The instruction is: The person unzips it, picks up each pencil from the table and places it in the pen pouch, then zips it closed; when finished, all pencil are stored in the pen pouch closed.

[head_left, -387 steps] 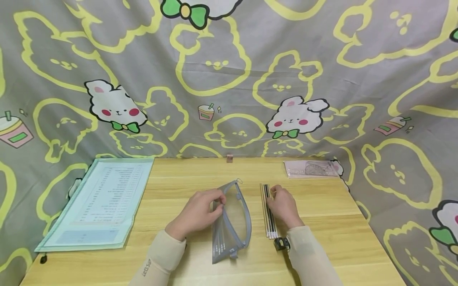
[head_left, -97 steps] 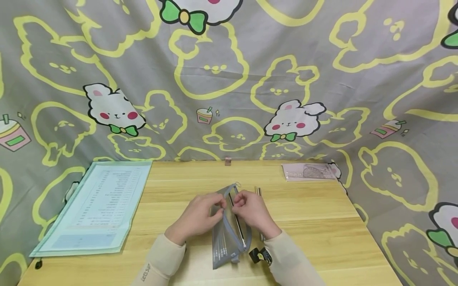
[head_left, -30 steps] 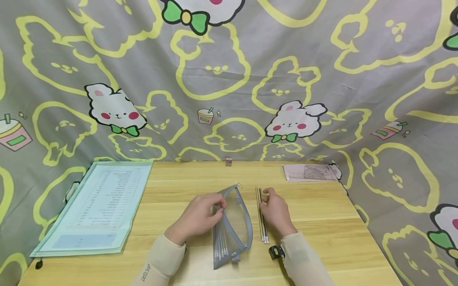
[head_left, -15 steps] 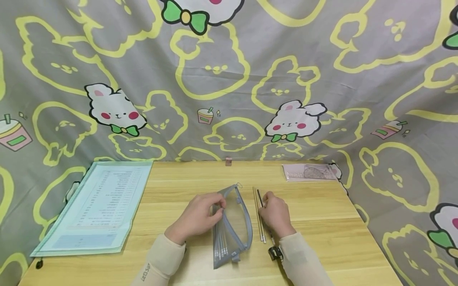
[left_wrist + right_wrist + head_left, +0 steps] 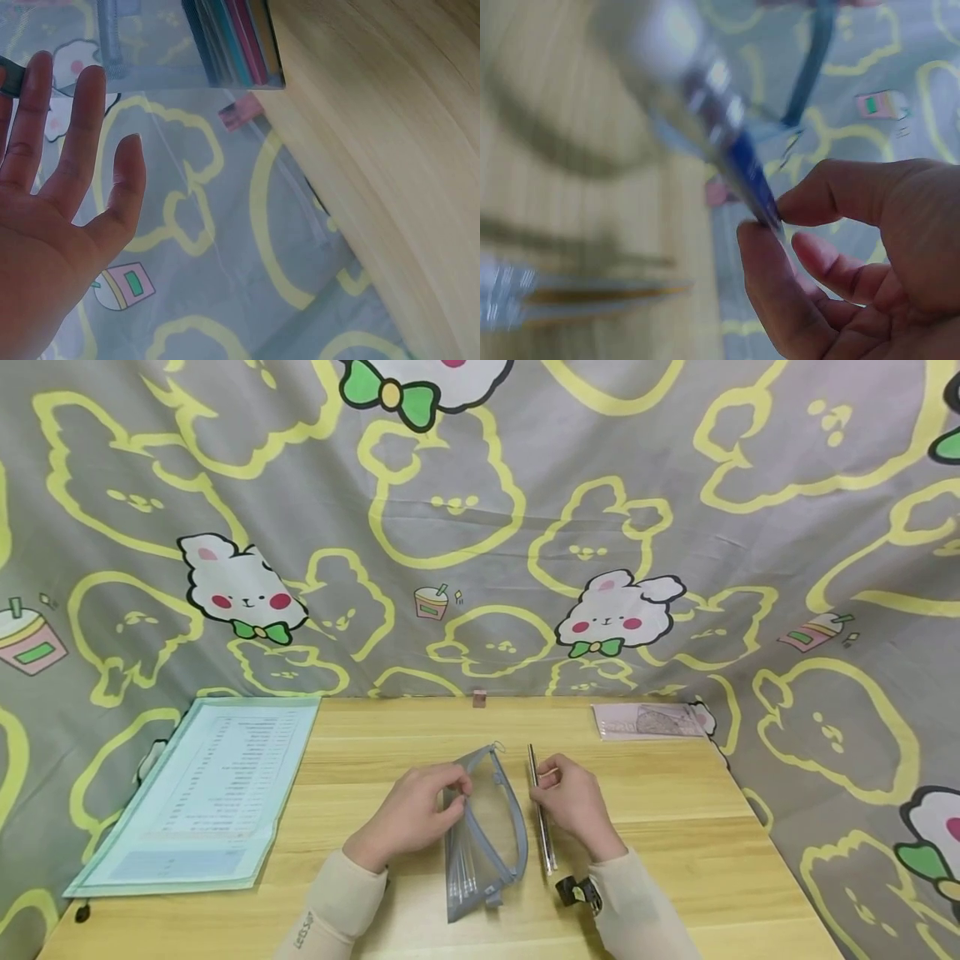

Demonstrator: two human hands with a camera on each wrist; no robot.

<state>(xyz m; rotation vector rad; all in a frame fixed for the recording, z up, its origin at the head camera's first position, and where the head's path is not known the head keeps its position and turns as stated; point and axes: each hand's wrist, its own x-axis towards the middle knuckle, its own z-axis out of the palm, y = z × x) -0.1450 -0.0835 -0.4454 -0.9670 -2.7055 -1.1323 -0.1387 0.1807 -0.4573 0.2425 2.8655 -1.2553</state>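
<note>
My left hand (image 5: pixel 408 814) pinches the near-left side of a grey see-through zip pouch (image 5: pixel 522 827), whose zipped mouth gapes toward the right. Several pencils (image 5: pixel 244 41) show through its wall in the left wrist view. Beside the pouch on the right, my right hand (image 5: pixel 577 802) holds a dark pencil (image 5: pixel 746 169) between thumb and fingertip. Its pale eraser end and metal ferrule are closest to the right wrist camera and blurred. Two more pencils (image 5: pixel 577 296) lie on the table below it; the head view overlaps them with the held one.
A pale green document folder (image 5: pixel 210 793) with a printed sheet lies at the left of the wooden table (image 5: pixel 360 735). A flat pink packet (image 5: pixel 652 721) sits at the back right. Behind the table hangs a grey patterned curtain (image 5: pixel 480 510).
My right hand has picked up one pencil and brought it slightly left, toward the pouch. Fewer pencils lie on the table than 12.9 seconds ago. The left hand keeps its hold on the pouch.
</note>
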